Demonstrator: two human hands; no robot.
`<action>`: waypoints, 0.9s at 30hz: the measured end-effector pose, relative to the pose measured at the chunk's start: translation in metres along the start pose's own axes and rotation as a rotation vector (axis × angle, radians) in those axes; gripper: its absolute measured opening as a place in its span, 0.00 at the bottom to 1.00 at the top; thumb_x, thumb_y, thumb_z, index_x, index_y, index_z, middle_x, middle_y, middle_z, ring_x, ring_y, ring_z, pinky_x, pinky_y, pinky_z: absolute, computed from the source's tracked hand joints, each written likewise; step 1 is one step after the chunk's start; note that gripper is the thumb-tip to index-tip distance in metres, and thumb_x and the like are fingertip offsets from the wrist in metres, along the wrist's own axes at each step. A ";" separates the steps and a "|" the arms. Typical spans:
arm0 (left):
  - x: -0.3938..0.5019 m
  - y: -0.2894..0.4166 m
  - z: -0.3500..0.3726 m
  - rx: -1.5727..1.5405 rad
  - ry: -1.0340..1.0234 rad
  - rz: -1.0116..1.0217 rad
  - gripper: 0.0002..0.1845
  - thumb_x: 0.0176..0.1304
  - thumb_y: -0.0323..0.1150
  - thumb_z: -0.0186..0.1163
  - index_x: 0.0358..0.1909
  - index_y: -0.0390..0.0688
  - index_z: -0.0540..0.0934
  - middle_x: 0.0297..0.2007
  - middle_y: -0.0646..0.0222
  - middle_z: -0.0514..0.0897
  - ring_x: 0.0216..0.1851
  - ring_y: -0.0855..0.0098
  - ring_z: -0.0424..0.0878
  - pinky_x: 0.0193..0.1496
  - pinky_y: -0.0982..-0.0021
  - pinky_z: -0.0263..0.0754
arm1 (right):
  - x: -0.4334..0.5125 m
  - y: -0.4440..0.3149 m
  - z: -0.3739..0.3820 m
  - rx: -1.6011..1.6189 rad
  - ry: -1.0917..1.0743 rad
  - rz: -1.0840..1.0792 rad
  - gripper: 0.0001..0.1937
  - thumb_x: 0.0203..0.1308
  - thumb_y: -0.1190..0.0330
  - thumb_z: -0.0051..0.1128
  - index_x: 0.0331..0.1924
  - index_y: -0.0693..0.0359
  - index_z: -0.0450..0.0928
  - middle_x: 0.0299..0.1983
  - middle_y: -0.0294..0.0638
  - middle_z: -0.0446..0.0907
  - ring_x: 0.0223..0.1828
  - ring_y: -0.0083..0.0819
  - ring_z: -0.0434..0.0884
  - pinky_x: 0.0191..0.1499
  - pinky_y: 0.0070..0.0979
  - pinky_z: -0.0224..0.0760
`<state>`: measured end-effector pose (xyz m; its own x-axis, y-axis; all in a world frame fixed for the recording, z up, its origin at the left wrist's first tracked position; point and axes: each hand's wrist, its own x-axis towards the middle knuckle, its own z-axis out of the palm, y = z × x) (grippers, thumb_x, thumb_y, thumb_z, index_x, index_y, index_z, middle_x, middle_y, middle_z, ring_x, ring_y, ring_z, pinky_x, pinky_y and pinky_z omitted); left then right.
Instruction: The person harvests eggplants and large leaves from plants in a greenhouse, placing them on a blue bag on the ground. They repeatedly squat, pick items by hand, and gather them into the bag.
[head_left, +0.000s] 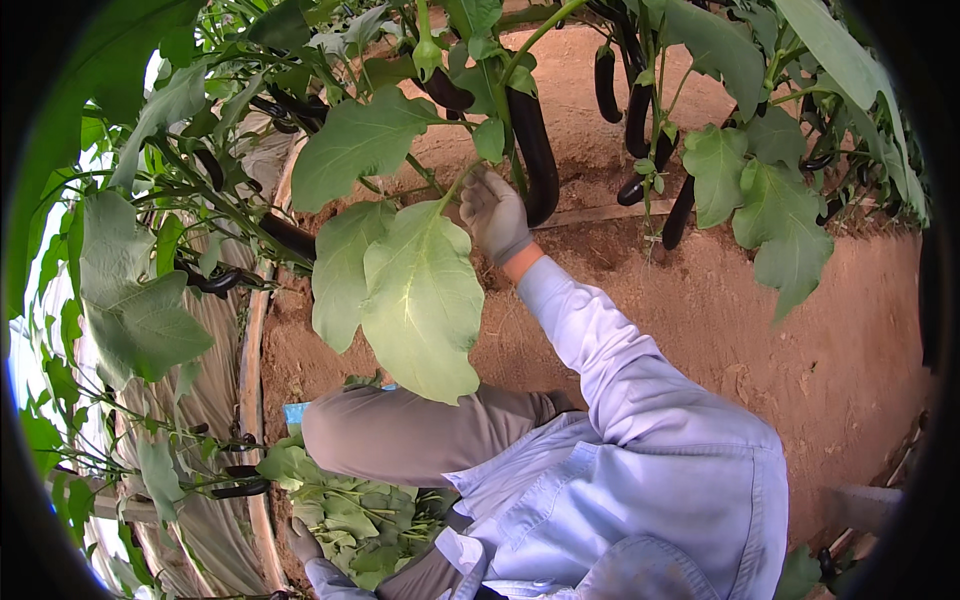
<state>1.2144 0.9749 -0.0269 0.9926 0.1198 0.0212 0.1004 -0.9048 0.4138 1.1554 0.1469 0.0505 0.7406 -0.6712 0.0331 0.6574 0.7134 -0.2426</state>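
My right hand (495, 214), in a thin grey glove, reaches into an eggplant plant with its fingers closed around a leaf stalk (452, 191). From that stalk hangs a large pale green eggplant leaf (424, 300), with a darker leaf (346, 274) beside it. Just right of the hand hangs a long dark purple eggplant (534, 154). My left hand (301, 540), also gloved, is low at the left, beside a heap of picked eggplant leaves (360, 521) between my legs. Its fingers are small and partly hidden, so its grip is unclear.
More eggplants (289, 236) hang among leaves on the left and right. A pale board edge (253, 360) runs along the bare soil (750, 330), with plastic sheeting (217, 360) beyond it. Something blue (295, 413) shows by my knee (337, 435).
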 end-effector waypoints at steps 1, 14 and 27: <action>0.001 0.000 0.000 0.011 -0.003 -0.033 0.37 0.82 0.56 0.52 0.74 0.33 0.72 0.73 0.44 0.75 0.74 0.46 0.71 0.75 0.53 0.65 | -0.004 -0.003 0.000 -0.013 -0.032 -0.017 0.12 0.82 0.60 0.50 0.56 0.54 0.80 0.49 0.35 0.83 0.47 0.29 0.82 0.46 0.29 0.79; -0.016 0.017 -0.005 -0.022 -0.051 -0.004 0.35 0.82 0.53 0.52 0.74 0.33 0.72 0.71 0.46 0.76 0.71 0.49 0.74 0.73 0.57 0.68 | 0.008 -0.022 0.026 0.065 -0.077 -0.149 0.12 0.82 0.60 0.50 0.57 0.56 0.79 0.51 0.35 0.83 0.49 0.28 0.82 0.50 0.27 0.82; -0.014 0.000 0.007 -0.003 -0.059 0.018 0.33 0.81 0.49 0.56 0.75 0.34 0.70 0.72 0.45 0.75 0.74 0.47 0.72 0.76 0.56 0.65 | -0.002 -0.065 0.011 -0.112 0.047 -0.014 0.09 0.79 0.63 0.54 0.51 0.56 0.82 0.41 0.33 0.84 0.33 0.25 0.76 0.35 0.24 0.71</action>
<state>1.2009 0.9703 -0.0335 0.9966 0.0793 -0.0245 0.0823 -0.9052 0.4170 1.1132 0.1039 0.0766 0.7221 -0.6917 -0.0071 0.6463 0.6783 -0.3494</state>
